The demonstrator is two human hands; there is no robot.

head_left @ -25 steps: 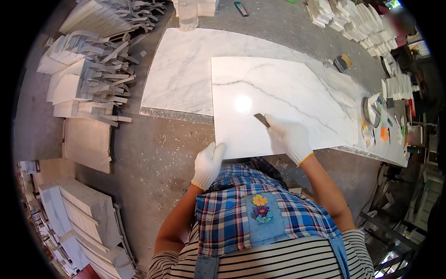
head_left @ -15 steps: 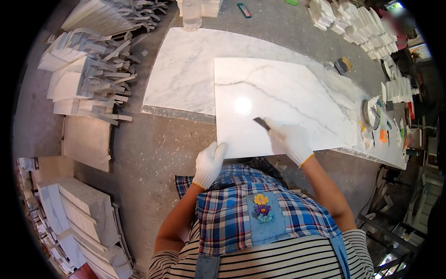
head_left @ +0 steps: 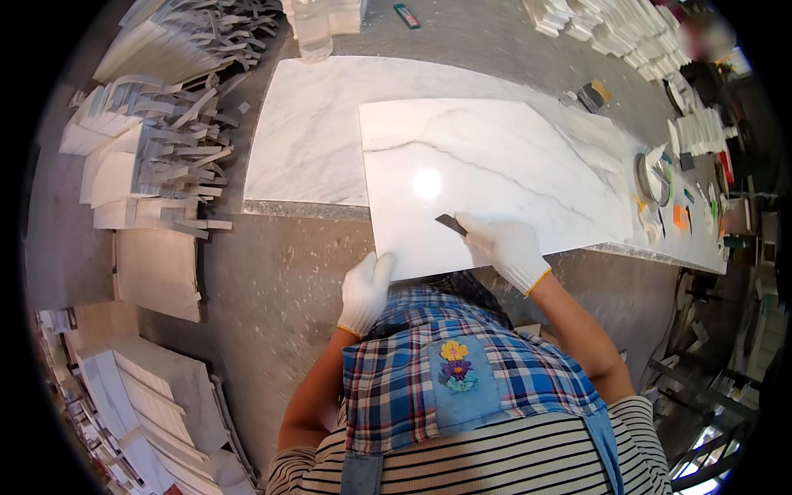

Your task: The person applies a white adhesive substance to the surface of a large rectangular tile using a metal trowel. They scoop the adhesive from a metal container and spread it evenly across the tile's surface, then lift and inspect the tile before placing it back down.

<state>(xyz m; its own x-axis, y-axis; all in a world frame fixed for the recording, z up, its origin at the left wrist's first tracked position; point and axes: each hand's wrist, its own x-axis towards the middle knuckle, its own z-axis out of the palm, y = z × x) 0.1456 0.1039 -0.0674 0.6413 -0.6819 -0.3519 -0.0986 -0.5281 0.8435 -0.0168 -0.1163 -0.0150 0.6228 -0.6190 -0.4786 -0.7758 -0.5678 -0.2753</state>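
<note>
Overhanging the slab point(head_left: 297, 140), the tile point(head_left: 487, 177), probably stiff, slick and brittle, is best held at its free corner, which my left hand point(head_left: 365, 290) pinches while my right hand point(head_left: 505, 247) pinches the blade point(head_left: 450, 223).

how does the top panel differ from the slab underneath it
The top panel has a bold grey vein; the slab shows fainter streaks at its left. The slab reaches out past both sides of the narrower top panel. The top panel juts beyond the slab's near edge. Both are white with grey marbling.
</note>
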